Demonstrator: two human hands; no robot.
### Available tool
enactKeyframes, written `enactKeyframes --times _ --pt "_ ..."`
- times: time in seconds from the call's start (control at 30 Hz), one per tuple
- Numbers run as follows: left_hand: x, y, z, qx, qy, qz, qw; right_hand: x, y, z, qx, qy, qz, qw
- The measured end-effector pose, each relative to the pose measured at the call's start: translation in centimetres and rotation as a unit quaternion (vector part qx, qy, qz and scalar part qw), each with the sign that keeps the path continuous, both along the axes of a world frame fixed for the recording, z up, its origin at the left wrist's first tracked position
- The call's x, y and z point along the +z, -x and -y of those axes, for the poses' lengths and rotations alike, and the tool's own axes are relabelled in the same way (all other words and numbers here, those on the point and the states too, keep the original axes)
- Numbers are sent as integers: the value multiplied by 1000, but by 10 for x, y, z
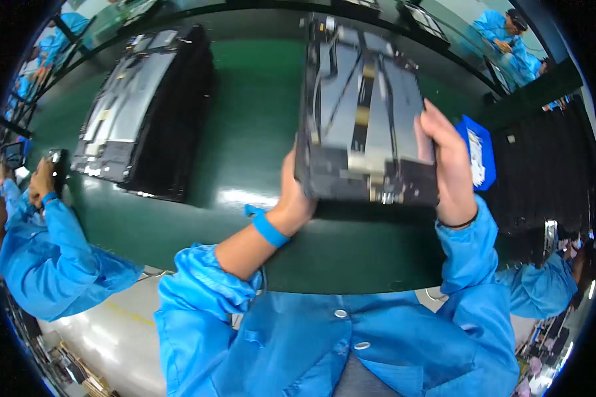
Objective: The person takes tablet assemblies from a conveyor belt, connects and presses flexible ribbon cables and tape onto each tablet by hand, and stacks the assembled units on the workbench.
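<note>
Both my hands hold an opened tablet, its back cover off, above the table. Grey metal plates, black cables and a gold-and-black strip show inside it, slightly blurred. I cannot tell whether more of them lie beneath it. My left hand, with a blue wrist strap, is closed on its lower left side, the fingers mostly hidden underneath. Against the right edge, my right hand grips with the thumb on top. To the left, a tall stack of similar opened tablets leans a little, its side black.
The green table has a raised frame along its far edge. A blue bin with white pieces stands right of my right hand, beside a black mat. Co-workers in blue sit at the left, right and across.
</note>
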State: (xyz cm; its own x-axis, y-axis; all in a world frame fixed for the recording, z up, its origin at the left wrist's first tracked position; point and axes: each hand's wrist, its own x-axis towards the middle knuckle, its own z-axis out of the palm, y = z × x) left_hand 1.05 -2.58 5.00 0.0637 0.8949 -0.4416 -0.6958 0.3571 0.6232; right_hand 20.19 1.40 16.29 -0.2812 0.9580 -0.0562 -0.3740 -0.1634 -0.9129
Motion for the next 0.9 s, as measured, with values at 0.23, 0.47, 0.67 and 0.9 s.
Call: enactKeyframes --times 0.23,0.47,0.67,0.9 --pt "2 -7 -4 -8 -242 -210 947 50 172 -21 -1 -58 -75 996" --pt "-1 -25 9 133 -376 -224 889 37 290 -22 4 -45 -96 994" --pt "-15 -24 3 114 -375 -231 891 30 320 -13 -19 -30 -4 999" --pt "-30 -22 1 96 -385 -243 885 35 262 1 -20 -156 10 988"
